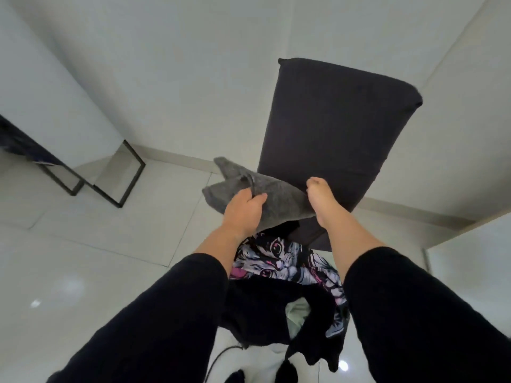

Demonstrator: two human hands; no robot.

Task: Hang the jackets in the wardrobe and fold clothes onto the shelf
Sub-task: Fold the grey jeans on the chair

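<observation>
Your right grip [318, 201] hides its fingertips behind the grey cloth [272, 199], the chair [334, 128] seat below both grips lies buried under the cat-print garment [279, 262] and black clothes [265, 308], and your sleeves run off the bottom edge.

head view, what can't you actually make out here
- Right hand: its fingers go behind the grey cloth, so its grip is hidden.
- Chair: seat covered by the cat-print garment and black clothes.
- Dark furniture: cut off by the left edge.
- Wardrobe and shelf: out of frame.
</observation>
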